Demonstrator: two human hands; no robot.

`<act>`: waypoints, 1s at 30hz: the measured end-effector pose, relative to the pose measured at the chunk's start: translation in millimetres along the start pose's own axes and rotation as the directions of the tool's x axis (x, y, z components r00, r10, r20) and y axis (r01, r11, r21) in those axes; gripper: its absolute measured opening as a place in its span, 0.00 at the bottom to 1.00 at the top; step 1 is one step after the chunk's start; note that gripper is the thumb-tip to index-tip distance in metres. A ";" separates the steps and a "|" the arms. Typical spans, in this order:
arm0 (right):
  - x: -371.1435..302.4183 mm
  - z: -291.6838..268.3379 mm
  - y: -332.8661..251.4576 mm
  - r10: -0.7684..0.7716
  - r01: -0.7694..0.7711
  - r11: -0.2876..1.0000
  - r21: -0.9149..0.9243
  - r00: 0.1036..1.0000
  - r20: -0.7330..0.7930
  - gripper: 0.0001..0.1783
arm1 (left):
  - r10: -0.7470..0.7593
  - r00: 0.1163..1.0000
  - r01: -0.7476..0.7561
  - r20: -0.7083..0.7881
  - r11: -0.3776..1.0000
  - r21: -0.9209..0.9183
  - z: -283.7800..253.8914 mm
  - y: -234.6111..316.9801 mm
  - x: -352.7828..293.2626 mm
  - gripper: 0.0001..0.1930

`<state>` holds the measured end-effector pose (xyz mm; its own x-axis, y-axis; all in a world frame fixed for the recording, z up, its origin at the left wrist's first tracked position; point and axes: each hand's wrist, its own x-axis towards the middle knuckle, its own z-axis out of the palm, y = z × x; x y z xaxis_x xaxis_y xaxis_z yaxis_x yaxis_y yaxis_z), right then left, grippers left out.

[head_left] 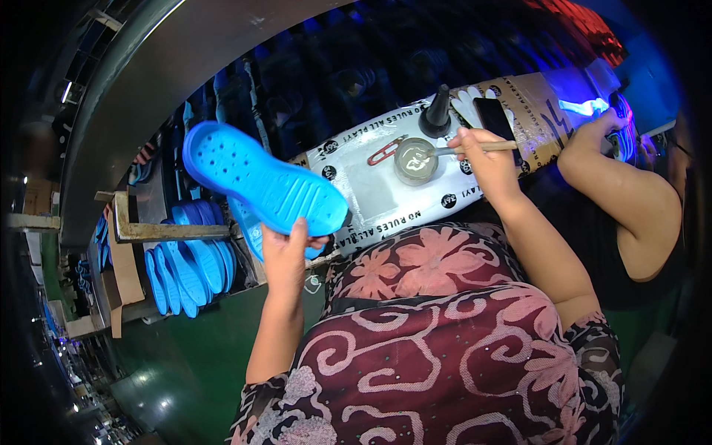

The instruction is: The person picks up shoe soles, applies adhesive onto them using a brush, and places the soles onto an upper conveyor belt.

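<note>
My left hand [289,252] is closed on the heel end of a bright blue shoe sole [259,178], its inner side facing up with small holes toward the far end. Beneath it another blue sole [248,226] partly shows. My right hand [486,159] pinches the wooden handle of a brush [495,146]. The brush's head end reaches into a small round jar [417,162] of cloudy, pale liquid. A black cone-shaped bottle [437,115] stands just behind the jar. Left of the jar lies a red-handled tool [386,151], too small to name surely.
The jar stands on a board wrapped in printed white paper [371,196]. A dark phone [495,122] and white strips [466,107] lie at its far right. Several blue soles [189,274] stand at the left by a cardboard box [126,267]. A co-worker's arm [615,170] is at the right.
</note>
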<state>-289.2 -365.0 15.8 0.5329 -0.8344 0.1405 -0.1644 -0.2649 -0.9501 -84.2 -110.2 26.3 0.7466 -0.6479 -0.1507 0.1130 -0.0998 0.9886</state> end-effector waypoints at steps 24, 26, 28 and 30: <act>-35.9 34.8 -85.2 -0.538 0.582 0.800 -0.144 0.803 0.254 0.12 | 0.596 0.802 -0.581 0.043 0.761 0.289 42.0 17.7 -10.4 0.14; -35.9 31.8 -84.6 -0.514 0.559 0.812 -0.166 0.820 0.252 0.12 | 0.619 0.783 -0.604 0.060 0.733 0.312 41.3 16.7 -9.0 0.13; -35.0 30.1 -85.6 -0.513 0.556 0.816 -0.158 0.822 0.247 0.12 | 0.646 0.761 -0.631 0.068 0.712 0.308 43.1 19.0 -8.5 0.12; -33.0 30.8 -86.4 -0.536 0.573 0.810 -0.121 0.809 0.241 0.11 | 0.641 0.765 -0.626 0.068 0.713 0.316 44.0 18.5 -8.4 0.12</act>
<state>-267.0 -299.7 84.7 0.7193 -0.4163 0.5562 0.0720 -0.7516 -0.6557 -117.2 -139.8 45.8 0.5991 -0.6106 0.5180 -0.5934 0.0957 0.7992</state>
